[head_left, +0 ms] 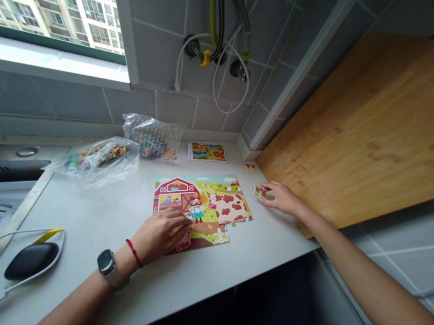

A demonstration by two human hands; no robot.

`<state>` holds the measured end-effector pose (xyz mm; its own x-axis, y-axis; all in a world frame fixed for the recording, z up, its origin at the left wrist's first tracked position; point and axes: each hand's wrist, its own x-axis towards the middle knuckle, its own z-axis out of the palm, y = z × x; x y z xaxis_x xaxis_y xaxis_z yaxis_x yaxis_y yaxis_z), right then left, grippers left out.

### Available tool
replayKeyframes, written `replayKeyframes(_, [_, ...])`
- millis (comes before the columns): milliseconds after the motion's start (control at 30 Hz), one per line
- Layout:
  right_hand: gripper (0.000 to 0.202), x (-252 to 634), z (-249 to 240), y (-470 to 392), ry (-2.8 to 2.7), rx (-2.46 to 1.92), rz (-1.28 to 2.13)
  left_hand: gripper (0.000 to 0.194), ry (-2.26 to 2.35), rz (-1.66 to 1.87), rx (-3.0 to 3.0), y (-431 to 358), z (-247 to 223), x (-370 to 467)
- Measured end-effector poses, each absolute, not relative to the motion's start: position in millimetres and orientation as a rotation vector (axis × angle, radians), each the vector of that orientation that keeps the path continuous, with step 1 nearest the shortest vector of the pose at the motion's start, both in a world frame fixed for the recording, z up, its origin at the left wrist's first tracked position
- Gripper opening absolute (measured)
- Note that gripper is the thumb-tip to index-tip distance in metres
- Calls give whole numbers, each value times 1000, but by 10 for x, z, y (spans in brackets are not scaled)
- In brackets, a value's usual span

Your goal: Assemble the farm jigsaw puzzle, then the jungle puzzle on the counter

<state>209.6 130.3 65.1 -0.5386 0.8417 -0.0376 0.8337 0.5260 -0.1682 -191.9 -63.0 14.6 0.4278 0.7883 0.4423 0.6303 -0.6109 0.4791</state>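
A farm jigsaw puzzle (230, 208) lies mostly assembled on the white counter, showing a red barn, a farmer and a spotted cow; its lower right corner is open. My left hand (166, 232) rests over the lower left part of the puzzle, fingers lying flat and holding nothing visible. Right of the puzzle, my right hand (281, 198) pinches a brown and white puzzle piece (258, 193) between thumb and fingers. Another loose piece (251, 167) lies farther back, near the wooden board.
Two clear plastic bags, one (108, 159) at the left and one (157, 141) beside it, hold puzzle pieces. A picture card (206, 151) lies behind the puzzle. A wooden board (376, 133) borders the right side. A black device (31, 260) with a white cable sits left.
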Motion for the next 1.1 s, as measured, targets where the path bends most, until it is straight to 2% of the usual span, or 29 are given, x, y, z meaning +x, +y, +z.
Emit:
replayKeyframes(233, [49,2048,730,463,-2907,-939,574,31,1238,974,2437,-618,144,-1921])
replayKeyframes(400, [52,1987,680,387,-2968,-920,512,36,1253,970,2414,-617,130,-1922])
replayKeyframes(633, [50,1947,640,475,-2978,-889,575,32,1252,965,2368,-619,120,-1933])
replayKeyframes(1100, [40,1927,730,452,-3020,-902,548,31,1252,929,2396,-623,130,-1926])
